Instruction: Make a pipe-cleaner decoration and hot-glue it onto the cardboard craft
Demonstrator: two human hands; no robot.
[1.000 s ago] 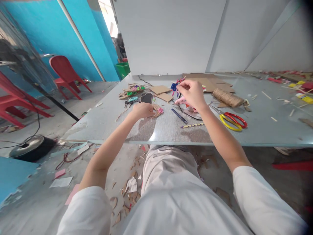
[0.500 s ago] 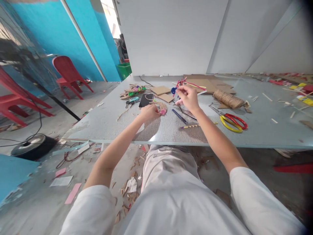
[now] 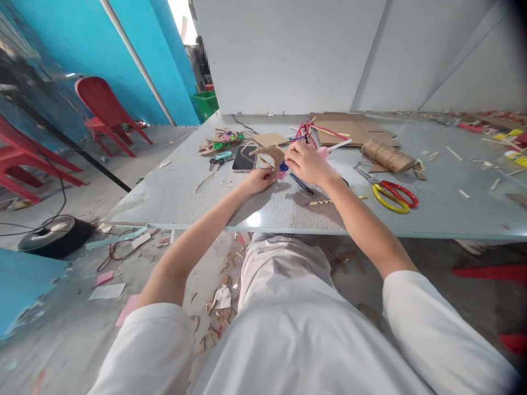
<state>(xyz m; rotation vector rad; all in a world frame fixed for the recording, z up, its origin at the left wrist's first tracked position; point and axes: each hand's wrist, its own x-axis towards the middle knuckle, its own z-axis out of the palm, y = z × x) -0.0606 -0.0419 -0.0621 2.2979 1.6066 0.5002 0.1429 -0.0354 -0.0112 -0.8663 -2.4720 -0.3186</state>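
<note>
My left hand is closed on the lower end of a curved, twine-coloured crescent, which is raised off the table. A pink flower sits at that end, close to my fingertips. My right hand pinches a small blue flower right beside the pink one; whether the two touch I cannot tell. Under and near my hands lie a dark blue pen, a yellow patterned pencil and a phone.
To the right are a twine roll and scissors with red and yellow handles. Cardboard sheets and coloured pipe cleaners lie at the back. Keys and a decorated piece are on the left. A white panel stands behind.
My right hand has brought the blue flower down and left to the crescent. My left hand has lifted and tilted the crescent up from the table.
</note>
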